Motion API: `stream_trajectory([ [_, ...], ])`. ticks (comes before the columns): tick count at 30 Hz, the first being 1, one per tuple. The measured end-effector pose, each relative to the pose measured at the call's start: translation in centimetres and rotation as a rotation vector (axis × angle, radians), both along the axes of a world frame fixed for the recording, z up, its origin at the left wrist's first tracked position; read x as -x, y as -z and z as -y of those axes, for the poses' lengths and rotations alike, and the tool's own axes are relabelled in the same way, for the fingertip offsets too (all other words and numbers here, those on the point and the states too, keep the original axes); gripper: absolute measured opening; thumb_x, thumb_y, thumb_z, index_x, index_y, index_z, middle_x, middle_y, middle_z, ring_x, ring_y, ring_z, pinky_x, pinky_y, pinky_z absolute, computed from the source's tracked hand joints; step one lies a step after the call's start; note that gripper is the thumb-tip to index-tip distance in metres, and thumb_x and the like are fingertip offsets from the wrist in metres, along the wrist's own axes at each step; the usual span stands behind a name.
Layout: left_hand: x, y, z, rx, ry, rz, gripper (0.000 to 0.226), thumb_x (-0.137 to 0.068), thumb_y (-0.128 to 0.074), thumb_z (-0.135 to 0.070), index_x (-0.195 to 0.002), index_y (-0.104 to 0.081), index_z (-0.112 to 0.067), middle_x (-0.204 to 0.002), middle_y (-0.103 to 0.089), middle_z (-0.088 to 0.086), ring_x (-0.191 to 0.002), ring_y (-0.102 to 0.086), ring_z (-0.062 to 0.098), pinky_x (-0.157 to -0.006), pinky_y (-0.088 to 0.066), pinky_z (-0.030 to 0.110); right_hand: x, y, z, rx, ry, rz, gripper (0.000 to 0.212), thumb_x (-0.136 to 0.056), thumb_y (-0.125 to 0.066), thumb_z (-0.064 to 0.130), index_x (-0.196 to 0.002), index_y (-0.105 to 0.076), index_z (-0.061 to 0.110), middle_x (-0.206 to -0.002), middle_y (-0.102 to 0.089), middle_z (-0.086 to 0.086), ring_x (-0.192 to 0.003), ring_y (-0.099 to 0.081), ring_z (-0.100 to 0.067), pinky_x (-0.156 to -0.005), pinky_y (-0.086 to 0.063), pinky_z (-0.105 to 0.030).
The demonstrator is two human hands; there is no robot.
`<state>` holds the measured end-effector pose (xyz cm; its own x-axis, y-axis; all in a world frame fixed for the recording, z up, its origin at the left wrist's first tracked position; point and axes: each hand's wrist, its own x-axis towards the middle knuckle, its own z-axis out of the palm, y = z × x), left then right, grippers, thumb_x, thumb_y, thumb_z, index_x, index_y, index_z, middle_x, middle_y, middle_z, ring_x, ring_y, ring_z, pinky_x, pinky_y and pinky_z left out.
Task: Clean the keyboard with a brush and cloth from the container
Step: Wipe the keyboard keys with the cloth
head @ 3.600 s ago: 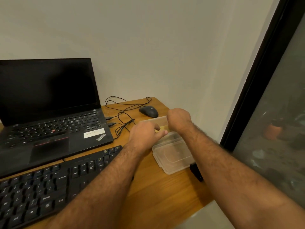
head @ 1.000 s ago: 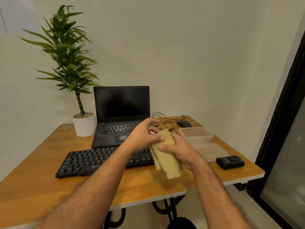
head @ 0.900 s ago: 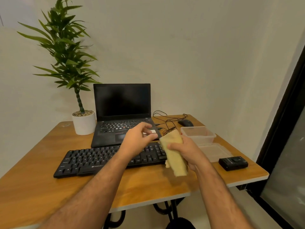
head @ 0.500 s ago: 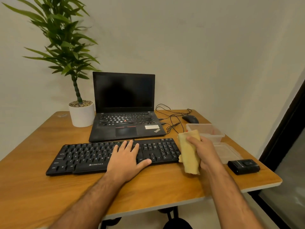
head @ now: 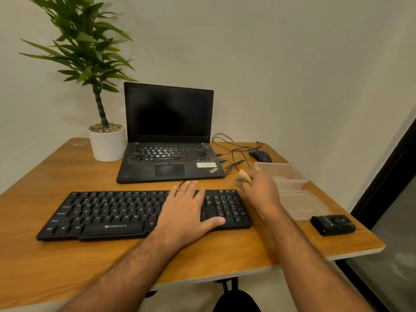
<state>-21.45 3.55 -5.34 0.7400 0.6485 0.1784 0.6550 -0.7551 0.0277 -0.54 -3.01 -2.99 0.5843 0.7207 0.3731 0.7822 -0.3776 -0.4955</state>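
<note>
**deskguy:** Black full-size plastic keyboard lies flat on the wooden table, long axis running left to right, just in front of the black open laptop. The left hand lies flat on its right-middle keys, fingers straight and spread, holding nothing, looks like it's just pinning the board down.

**wipe_it:** And the cloth?

**deskguy:** The folded tan-yellow cloth is bunched in the right hand, fingers curled round it, hovering over the keyboard's back right corner by the numpad. So that's the nearer hand, and the keys stretch away to its left. The clear plastic container sits just right of it. Can't see any brush.
</note>
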Motion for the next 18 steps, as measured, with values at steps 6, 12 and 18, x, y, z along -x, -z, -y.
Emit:
stream_trajectory([
  [6,-1.5,1.4,0.5,0.046,-0.029,-0.041,0.125,-0.067,-0.014,-0.099,-0.158,-0.018,-0.015,-0.167,-0.012,0.008,-0.154,-0.004,0.026,-0.124,-0.004,0.051,1.8,0.6,-1.7,0.235,-0.097,-0.016,0.019,-0.097,-0.057,0.034,-0.112,-0.066,0.025,-0.100,-0.068,0.004,-0.092,-0.061,-0.014,-0.080,-0.051,-0.033],
  [12,-1.5,1.9,0.7,0.061,-0.058,-0.024,0.124,-0.067,-0.014,-0.100,-0.158,-0.019,-0.016,-0.167,-0.015,0.006,-0.154,-0.007,0.025,-0.123,-0.004,0.055,2.9,0.7,-1.3,0.366,-0.307,-0.006,0.049,-0.105,-0.043,0.026,-0.153,-0.033,0.021,-0.161,-0.026,0.002,-0.150,-0.019,-0.016,-0.118,-0.017,-0.031],
  [18,-1.6,2.0,0.7,0.070,-0.058,0.011,0.125,-0.066,-0.016,-0.100,-0.158,-0.021,-0.015,-0.166,-0.017,0.006,-0.153,-0.009,0.025,-0.122,-0.005,0.056,0.3,1.3,0.3,0.415,-0.368,0.082,0.050,-0.105,-0.043,0.022,-0.153,-0.033,0.025,-0.160,-0.027,0.009,-0.150,-0.016,-0.008,-0.120,-0.011,-0.031],
])
